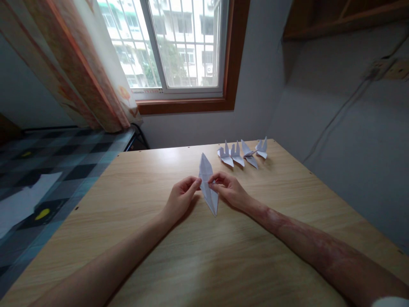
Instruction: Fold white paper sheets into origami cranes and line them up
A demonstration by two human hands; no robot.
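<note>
A long, narrow diamond of folded white paper [206, 172] is held a little above the table, its tips pointing away from me and towards me. My left hand [182, 196] pinches its left edge between thumb and fingers. On the other side, my right hand [230, 189] is closed with its thumb and fingertips on the paper's right half, near the middle crease. The fingers under the paper are partly hidden.
Several folded white paper cranes [226, 155] stand in a row at the back right of the wooden table [153, 260]. Left of the table is a bed with a checked cover [81, 170], on which white sheets [28, 200] lie. A window [188, 47] is behind.
</note>
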